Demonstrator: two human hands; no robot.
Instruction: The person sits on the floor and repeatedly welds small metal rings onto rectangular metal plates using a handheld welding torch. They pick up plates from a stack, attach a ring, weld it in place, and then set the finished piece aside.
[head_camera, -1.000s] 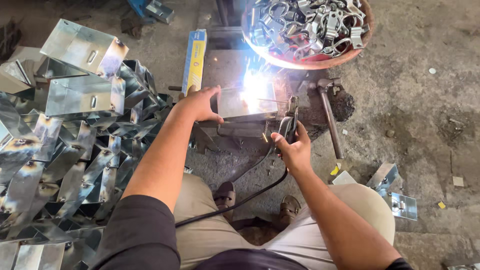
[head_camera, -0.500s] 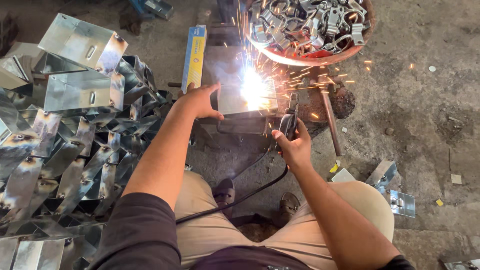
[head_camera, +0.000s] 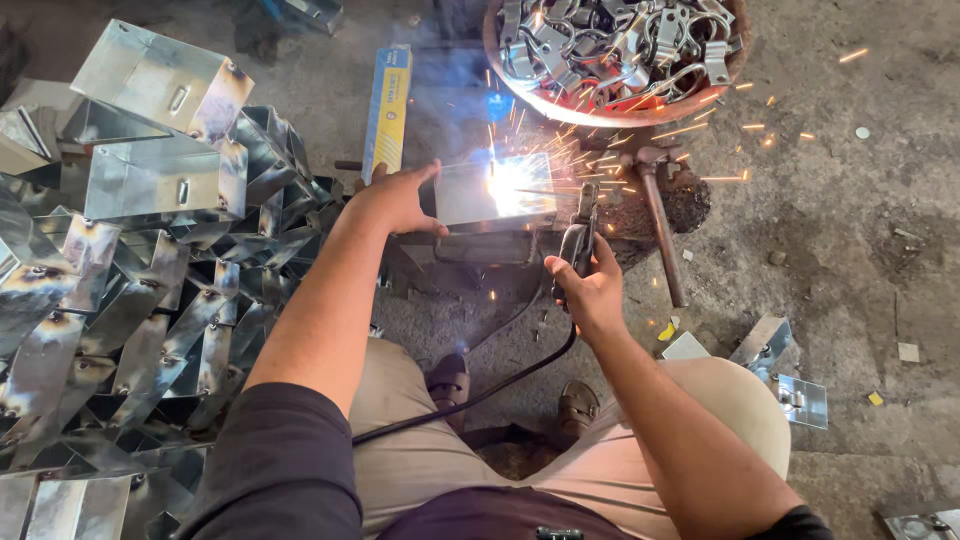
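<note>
My left hand (head_camera: 395, 200) lies flat against the left edge of the metal box (head_camera: 490, 195), fingers spread and pressing it, not wrapped around it. The box sits on a low stand (head_camera: 480, 245) on the floor, just ahead of my knees. My right hand (head_camera: 590, 290) is closed tight around the electrode holder (head_camera: 578, 235), which points up at the box's right side. A bright arc (head_camera: 515, 180) burns there, and sparks fly off to the right over the floor (head_camera: 850, 200). A black cable (head_camera: 480, 390) runs from the holder down between my legs.

Just beyond the box stands a round basin (head_camera: 620, 105) heaped with small metal clamps. A hammer (head_camera: 660, 220) lies to the right of the stand, its head near the basin. A long yellow-and-blue carton (head_camera: 388, 105) lies beside my left hand. On my left, a large pile of finished metal boxes (head_camera: 150, 250) fills the floor. A few loose metal pieces (head_camera: 790, 385) lie near my right knee.
</note>
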